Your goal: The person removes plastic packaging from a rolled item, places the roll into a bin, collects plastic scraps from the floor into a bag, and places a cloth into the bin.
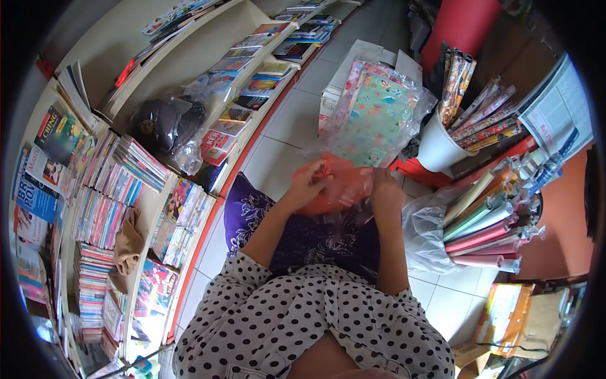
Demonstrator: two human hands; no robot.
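Observation:
Above the lap, in the head view, I have a crumpled orange-red plastic bundle (338, 183), thin and shiny, with what looks like clear plastic around its right side. My left hand (307, 186) is closed on its left edge, thumb and fingers pinching the material. At the right edge my right hand (386, 192) is closed too, its fingertips on the clear plastic. Just beyond the hands, floral wrapping sheets (379, 117) in green and pink lie in a clear plastic sleeve. A purple patterned cloth (252, 205) covers the lap under the bundle.
Bookshelves (208, 95) packed with books run along the left. A white box (360, 54) lies behind the sheets. To the right stand a white bucket (432, 148) of wrapping-paper rolls, a plastic bag of coloured rolls (483, 218), and an orange-brown carton (502, 316).

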